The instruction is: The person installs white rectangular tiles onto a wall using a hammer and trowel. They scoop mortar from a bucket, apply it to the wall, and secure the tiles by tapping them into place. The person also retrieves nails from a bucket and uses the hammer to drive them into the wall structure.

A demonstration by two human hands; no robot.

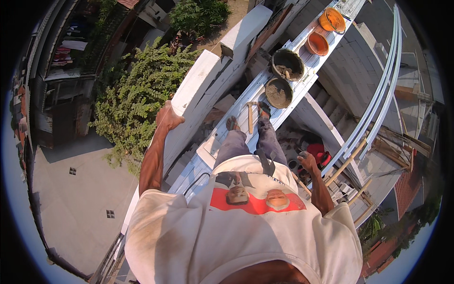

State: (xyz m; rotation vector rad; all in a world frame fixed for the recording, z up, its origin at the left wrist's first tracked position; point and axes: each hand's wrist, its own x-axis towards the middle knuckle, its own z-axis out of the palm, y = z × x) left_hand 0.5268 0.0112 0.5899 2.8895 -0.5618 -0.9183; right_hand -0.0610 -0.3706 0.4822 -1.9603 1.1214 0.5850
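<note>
My left hand grips the near end of a long white block on top of the wall, its thumb on the block's side. Lower down by my right hip, my right hand has its fingers curled; what they hold, if anything, is hidden. Between my feet a hammer with a wooden handle lies on the pale scaffold platform. Just beyond it stand a mortar bucket and a black bucket with grey mortar and a tool handle inside.
An orange-brown bucket and an orange tub stand farther along the platform. Long metal channels curve past on the right, above a stairwell. Left of the wall are a leafy tree and a paved yard far below.
</note>
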